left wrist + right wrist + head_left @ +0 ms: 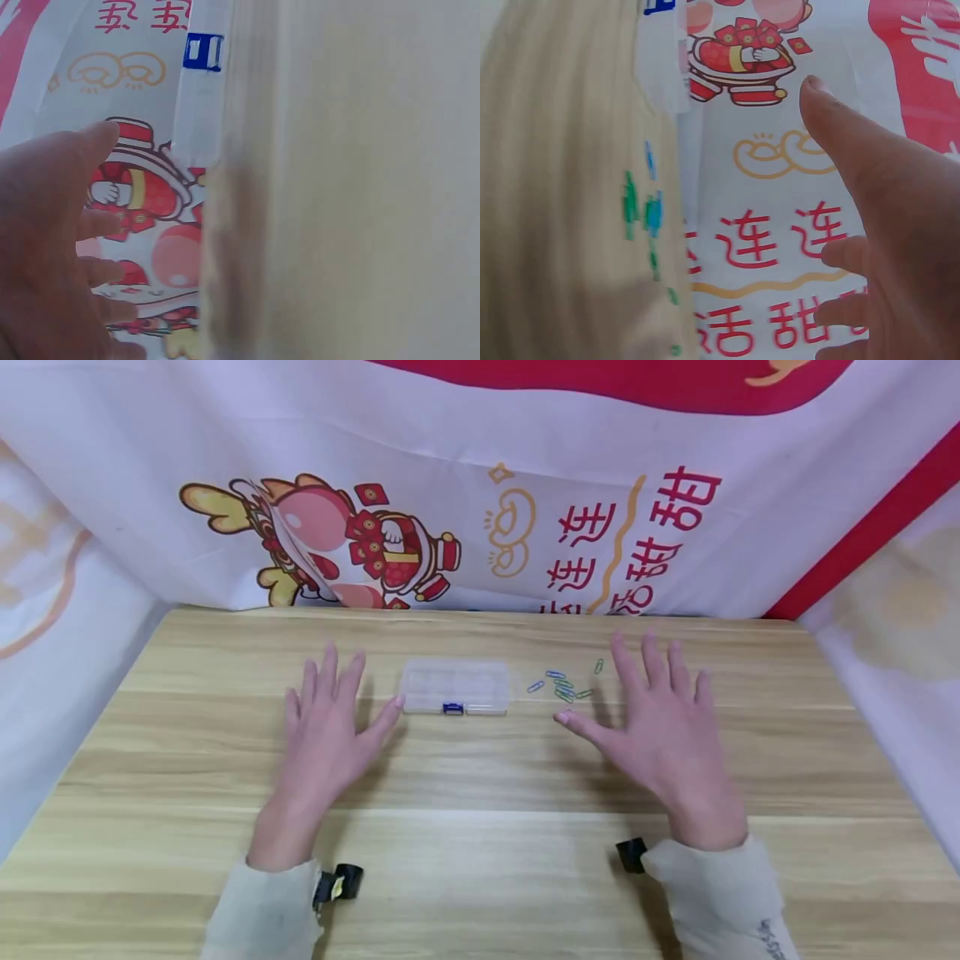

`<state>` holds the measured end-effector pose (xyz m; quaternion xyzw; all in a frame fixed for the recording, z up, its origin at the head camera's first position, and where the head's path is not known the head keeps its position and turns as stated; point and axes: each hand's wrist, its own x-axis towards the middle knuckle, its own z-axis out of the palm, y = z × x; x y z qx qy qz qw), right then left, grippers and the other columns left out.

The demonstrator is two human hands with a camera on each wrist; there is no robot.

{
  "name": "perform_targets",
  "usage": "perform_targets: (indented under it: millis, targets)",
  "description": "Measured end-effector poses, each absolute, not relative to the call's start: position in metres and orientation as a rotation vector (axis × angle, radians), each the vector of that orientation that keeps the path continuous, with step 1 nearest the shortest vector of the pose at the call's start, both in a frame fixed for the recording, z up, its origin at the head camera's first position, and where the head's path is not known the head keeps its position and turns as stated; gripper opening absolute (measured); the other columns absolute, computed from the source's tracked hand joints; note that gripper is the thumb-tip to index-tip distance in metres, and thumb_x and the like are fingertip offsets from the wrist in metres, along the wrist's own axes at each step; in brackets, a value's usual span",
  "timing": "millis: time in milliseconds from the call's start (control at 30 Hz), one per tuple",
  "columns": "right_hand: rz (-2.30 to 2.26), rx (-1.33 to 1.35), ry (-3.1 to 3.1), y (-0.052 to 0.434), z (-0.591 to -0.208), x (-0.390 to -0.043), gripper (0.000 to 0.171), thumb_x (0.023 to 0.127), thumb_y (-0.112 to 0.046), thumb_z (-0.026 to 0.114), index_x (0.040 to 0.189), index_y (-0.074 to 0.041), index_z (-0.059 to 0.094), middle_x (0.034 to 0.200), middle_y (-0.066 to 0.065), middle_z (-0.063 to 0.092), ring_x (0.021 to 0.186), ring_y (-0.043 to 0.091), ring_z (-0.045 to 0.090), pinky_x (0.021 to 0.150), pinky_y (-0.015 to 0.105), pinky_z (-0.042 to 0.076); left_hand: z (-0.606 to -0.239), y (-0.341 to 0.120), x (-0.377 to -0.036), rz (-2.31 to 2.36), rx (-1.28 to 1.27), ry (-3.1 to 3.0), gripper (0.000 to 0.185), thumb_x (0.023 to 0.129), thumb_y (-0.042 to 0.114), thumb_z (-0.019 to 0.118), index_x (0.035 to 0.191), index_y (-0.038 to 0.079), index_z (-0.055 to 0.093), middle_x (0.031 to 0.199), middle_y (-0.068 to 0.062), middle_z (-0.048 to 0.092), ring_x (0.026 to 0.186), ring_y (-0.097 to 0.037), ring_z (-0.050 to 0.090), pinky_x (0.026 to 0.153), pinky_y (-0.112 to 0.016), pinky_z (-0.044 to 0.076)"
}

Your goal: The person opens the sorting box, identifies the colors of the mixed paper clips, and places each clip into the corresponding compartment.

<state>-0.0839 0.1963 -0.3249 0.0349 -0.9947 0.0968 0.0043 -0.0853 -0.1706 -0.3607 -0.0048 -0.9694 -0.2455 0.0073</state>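
Observation:
My left hand (326, 739) hovers over the table with its fingers spread and holds nothing. Just right of its thumb lies a clear plastic compartment box (456, 685) with a blue latch (453, 708) on its front side; the lid looks closed. My right hand (667, 735) is also spread in the air, nothing in its grasp. Left of its fingers, several blue and green paper clips (564, 690) lie in a loose cluster, with a green paper clip (598, 666) apart from them. In the right wrist view the paper clips (652, 210) look blurred.
A light wood-grain table (480, 860) carries everything. Behind it hangs a white cloth (480, 510) with red lettering and a cartoon figure, reaching down to the table's back edge. More cloth hangs at both sides. A black wrist-camera mount (337, 883) sits by the left cuff.

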Motion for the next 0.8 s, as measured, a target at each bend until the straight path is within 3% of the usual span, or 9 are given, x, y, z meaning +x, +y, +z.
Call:
perform_targets:
  millis: [233, 333, 567, 800]
  targets:
    - [0.401, 0.157, -3.098, 0.196, -0.334, -0.081, 0.116, 0.091, -0.092, 0.047, 0.175, -0.019, 0.013, 0.181, 0.023, 0.009, 0.166, 0.052, 0.009, 0.133, 0.075, 0.013, -0.368, -0.169, -0.082, -1.086, 0.069, -3.022, 0.090, 0.105, 0.066, 0.052, 0.173, 0.016, 0.020, 0.182, -0.017, 0.002, 0.166, -0.050, 0.008, 0.130, -0.079, 0.015]
    - [0.411, 0.180, -3.086, 0.195, -0.336, -0.081, 0.113, 0.093, -0.088, 0.049, 0.174, -0.017, 0.016, 0.180, 0.024, 0.014, 0.166, 0.050, 0.014, 0.133, 0.072, 0.017, -0.367, -0.167, -0.085, -1.152, 0.045, -3.007, 0.087, 0.106, 0.058, 0.059, 0.173, 0.015, 0.023, 0.182, -0.015, 0.007, 0.167, -0.047, 0.013, 0.131, -0.076, 0.019]
    - [0.394, 0.330, -3.054, 0.177, -0.353, -0.087, 0.091, 0.100, -0.060, 0.069, 0.170, -0.013, 0.031, 0.176, 0.025, 0.027, 0.163, 0.047, 0.026, 0.134, 0.065, 0.028, -0.372, -0.152, -0.091, -1.247, -0.091, -2.966, 0.076, 0.104, 0.029, 0.071, 0.168, 0.011, 0.035, 0.181, -0.015, 0.016, 0.165, -0.046, 0.019, 0.134, -0.070, 0.019]
    - [0.430, 0.505, -3.040, 0.128, -0.370, -0.093, 0.073, 0.106, -0.041, 0.067, 0.168, -0.018, 0.037, 0.177, 0.019, 0.028, 0.165, 0.040, 0.027, 0.137, 0.058, 0.025, -0.380, -0.127, -0.097, -1.300, -0.152, -2.976, 0.074, 0.101, 0.019, 0.073, 0.167, 0.013, 0.039, 0.183, -0.010, 0.012, 0.167, -0.043, 0.014, 0.136, -0.066, 0.018]
